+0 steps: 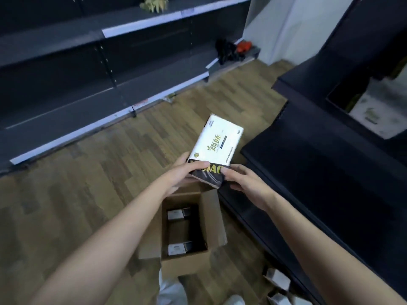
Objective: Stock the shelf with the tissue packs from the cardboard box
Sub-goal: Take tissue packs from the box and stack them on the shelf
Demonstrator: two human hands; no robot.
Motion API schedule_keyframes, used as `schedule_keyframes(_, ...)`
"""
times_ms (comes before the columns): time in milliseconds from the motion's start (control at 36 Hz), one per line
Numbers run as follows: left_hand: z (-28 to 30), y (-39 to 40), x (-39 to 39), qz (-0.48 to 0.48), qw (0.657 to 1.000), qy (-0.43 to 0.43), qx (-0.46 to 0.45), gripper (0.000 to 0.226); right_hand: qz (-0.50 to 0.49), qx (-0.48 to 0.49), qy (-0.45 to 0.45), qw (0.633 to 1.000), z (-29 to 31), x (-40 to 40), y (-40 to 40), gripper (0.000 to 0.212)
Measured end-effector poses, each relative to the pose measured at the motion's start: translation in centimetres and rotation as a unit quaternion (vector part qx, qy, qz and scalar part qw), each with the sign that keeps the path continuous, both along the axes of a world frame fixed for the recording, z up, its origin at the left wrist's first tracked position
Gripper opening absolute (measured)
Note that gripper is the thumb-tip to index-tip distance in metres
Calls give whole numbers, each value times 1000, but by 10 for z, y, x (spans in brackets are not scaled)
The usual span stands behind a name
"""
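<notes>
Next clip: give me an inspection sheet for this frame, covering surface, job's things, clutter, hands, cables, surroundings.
Surface: wood-pattern floor; dark shelf on the right, bare where it shows.
Job's things: white tissue pack with a dark end, held above the open cardboard box; two more packs inside the box; white packs blurred on a far right shelf.
Clutter: black and red items on a left shelf; a yellowish item on the top shelf; both too blurred to name.
Hands: left hand and right hand both grip the pack's dark end.
Cables: nothing seen.
Surroundings: dark shelving on the left, white wall behind.
</notes>
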State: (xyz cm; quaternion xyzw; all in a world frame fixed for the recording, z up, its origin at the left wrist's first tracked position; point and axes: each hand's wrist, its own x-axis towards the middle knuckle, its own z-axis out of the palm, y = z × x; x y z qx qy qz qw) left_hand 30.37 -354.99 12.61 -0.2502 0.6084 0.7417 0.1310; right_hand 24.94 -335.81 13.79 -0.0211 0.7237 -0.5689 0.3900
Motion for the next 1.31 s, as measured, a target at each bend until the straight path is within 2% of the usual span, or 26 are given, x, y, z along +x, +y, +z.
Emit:
schedule_keyframes(56,24,5,-1,-44,998,15,-38,68,-49,-10,31,998,24,-10,21,70)
schedule_keyframes(83,37,9,0,-68,996,27,-55,64,-77,-24,44,996,36,-14,31,68)
schedule_keyframes(167,71,23,2,-113,989,57,-70,50,-83,-53,71,993,69,-25,62,33)
schedule_keyframes(222,92,37,5,-125,986,77,-78,61,-55,-80,77,992,89,-27,80,21)
schedule_keyframes(278,106,53,5,-86,988,94,-85,75,-34,-86,83,992,104,-26,98,31)
schedule_keyframes(389,128,89,-2,67,989,126,-36,90,-27,-76,95,992,124,-19,133,53)
schedule_keyframes(444,138,110,-10,87,987,128,-32,77,-4,-40,140,989,135,-14,149,65)
schedule_keyframes(472,143,121,-14,80,988,124,-42,60,11,-8,181,983,142,-12,158,72)
schedule_keyframes(528,152,144,-23,47,990,112,-74,28,41,89,306,947,151,-10,176,81)
schedule_keyframes(583,159,167,-33,16,989,103,-101,20,80,181,423,884,157,-8,195,86)
schedule_keyframes(722,169,224,-60,-36,989,92,-107,38,139,315,547,763,167,-4,233,94)
schedule_keyframes(778,171,246,-69,-70,988,88,-104,40,132,348,561,739,168,-5,249,91)
schedule_keyframes(833,171,264,-82,-103,982,97,-127,55,121,372,553,735,166,-7,266,84)
schedule_keyframes(889,172,278,-95,-174,945,120,-248,69,109,388,526,749,164,-10,283,79)
schedule_keyframes(972,180,295,-104,-289,826,193,-444,56,87,418,495,757,163,-19,308,74)
schedule_keyframes(1028,185,304,-111,-339,758,243,-501,46,69,441,475,758,163,-27,324,74)
schedule_keyframes(1111,189,310,-126,-390,680,292,-548,35,64,469,443,761,160,-41,345,79)
schedule_keyframes(1194,189,313,-145,-416,631,317,-572,29,73,484,422,763,157,-56,358,75)
schedule_keyframes(1306,187,314,-168,-439,603,304,-593,27,82,515,432,736,155,-76,360,68)
